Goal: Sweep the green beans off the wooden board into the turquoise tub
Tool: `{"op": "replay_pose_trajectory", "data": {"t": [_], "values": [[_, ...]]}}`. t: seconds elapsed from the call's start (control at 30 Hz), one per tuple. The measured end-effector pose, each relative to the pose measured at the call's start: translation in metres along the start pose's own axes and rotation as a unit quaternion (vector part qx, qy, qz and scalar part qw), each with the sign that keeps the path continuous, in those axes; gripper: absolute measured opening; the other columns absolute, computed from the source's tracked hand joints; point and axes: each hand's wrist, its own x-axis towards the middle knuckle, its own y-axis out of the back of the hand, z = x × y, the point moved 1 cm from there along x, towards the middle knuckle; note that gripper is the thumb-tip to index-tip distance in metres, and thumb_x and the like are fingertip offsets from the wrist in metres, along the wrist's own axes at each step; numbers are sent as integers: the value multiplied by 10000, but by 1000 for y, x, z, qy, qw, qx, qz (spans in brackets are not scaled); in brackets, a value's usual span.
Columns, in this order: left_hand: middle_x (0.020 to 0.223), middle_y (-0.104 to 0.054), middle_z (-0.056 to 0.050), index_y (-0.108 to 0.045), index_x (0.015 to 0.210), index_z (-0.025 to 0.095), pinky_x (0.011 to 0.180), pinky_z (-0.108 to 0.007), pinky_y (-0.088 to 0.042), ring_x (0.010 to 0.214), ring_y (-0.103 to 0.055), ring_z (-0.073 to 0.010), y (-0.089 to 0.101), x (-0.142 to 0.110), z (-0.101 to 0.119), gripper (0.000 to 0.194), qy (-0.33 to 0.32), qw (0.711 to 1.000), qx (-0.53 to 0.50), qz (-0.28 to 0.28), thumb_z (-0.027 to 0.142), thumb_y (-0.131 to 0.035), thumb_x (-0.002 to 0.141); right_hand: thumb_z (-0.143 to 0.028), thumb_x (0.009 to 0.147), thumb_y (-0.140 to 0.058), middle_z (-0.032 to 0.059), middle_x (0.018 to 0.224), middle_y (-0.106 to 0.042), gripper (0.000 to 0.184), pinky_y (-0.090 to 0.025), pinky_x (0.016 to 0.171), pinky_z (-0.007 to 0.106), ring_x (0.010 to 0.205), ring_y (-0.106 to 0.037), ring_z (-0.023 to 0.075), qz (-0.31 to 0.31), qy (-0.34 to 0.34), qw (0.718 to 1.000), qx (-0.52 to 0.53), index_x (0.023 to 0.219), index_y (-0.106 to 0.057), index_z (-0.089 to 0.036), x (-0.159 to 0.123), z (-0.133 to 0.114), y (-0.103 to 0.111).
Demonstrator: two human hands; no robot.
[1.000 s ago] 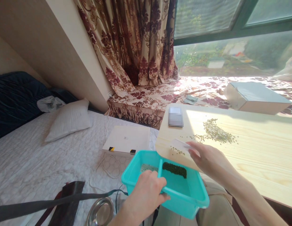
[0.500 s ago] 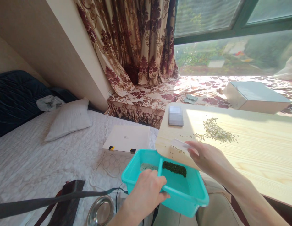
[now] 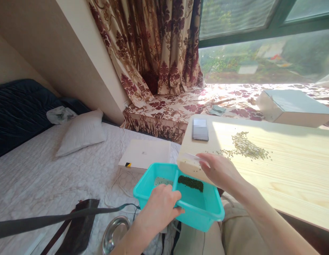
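Note:
My left hand [image 3: 159, 207] grips the near rim of a turquoise two-part plastic tub [image 3: 206, 210], held just under the wooden table's [image 3: 291, 166] left edge. Dark green beans [image 3: 191, 183] lie in the tub's right part, pale grains [image 3: 161, 181] in the left part. My right hand [image 3: 220, 170] holds a thin white card [image 3: 191, 158] flat on the table edge, beside a few stray beans above the tub. A larger scatter of green beans [image 3: 246, 147] lies further in on the table.
A phone [image 3: 200, 129] lies on the table's far left corner. A white box [image 3: 294, 106] sits on the patterned window seat. On the bed are a white flat box [image 3: 145, 155], a pillow [image 3: 81, 132], a metal bowl [image 3: 117, 233] and a dark strap [image 3: 55, 221].
My right hand has slid the card left toward the table edge, pushing the stray beans along. The tub and left hand shifted slightly left and up.

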Motion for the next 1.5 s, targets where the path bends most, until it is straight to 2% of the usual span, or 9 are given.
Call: {"op": "replay_pose_trajectory", "data": {"t": [0.23, 0.43, 0.53, 0.77, 0.9, 1.07, 1.5], "values": [[901, -667, -56, -707, 879, 199, 785, -317, -463, 945, -632, -270, 2, 3, -4, 230, -18, 1000, 1, 23, 413, -791, 893, -199, 904, -485, 55, 1059, -800, 360, -495, 700, 300, 923, -743, 242, -31, 12, 999, -5, 1116, -767, -271, -11, -1, 0], [879, -675, -57, -711, 851, 197, 761, -313, -473, 908, -644, -268, 1, 4, 3, 264, -34, 999, 0, 17, 440, -813, 870, -249, 909, -469, 55, 1022, -805, 380, -485, 655, 303, 884, -740, 245, 17, -27, 999, -41, 1141, -765, -295, -18, 22, 16], [862, -670, -50, -707, 841, 200, 770, -318, -476, 898, -645, -265, 1, 5, 7, 276, -49, 999, -7, 16, 451, -819, 862, -252, 908, -462, 69, 998, -805, 382, -481, 652, 312, 856, -737, 251, 8, -40, 998, -42, 1134, -768, -280, -19, 28, 17], [850, -664, -48, -694, 816, 196, 781, -323, -480, 889, -645, -263, 1, 6, 13, 293, -54, 998, -15, 8, 458, -818, 863, -219, 892, -476, 49, 978, -806, 350, -450, 607, 284, 837, -736, 227, -13, -37, 998, -46, 1051, -780, -287, -21, 24, 11], [850, -660, -47, -697, 827, 198, 787, -324, -484, 902, -645, -266, 0, 6, 14, 287, -53, 999, -12, 1, 456, -815, 867, -235, 884, -481, 44, 972, -809, 363, -450, 594, 277, 802, -736, 214, 6, -22, 999, -30, 1084, -779, -292, -30, 31, 15], [854, -658, -45, -698, 830, 201, 780, -328, -484, 900, -646, -268, 0, 6, 15, 298, -55, 998, -4, 2, 475, -810, 867, -256, 904, -472, 36, 944, -811, 371, -446, 581, 281, 788, -740, 223, 0, -61, 997, -56, 1109, -777, -305, -37, 40, 17], [857, -658, -46, -691, 817, 199, 782, -332, -484, 900, -647, -269, -1, 6, 15, 302, -53, 999, -14, 1, 472, -809, 869, -220, 910, -469, 31, 1022, -810, 382, -482, 587, 281, 844, -757, 225, -22, -52, 995, -79, 1119, -779, -300, -37, 34, 19]]}}
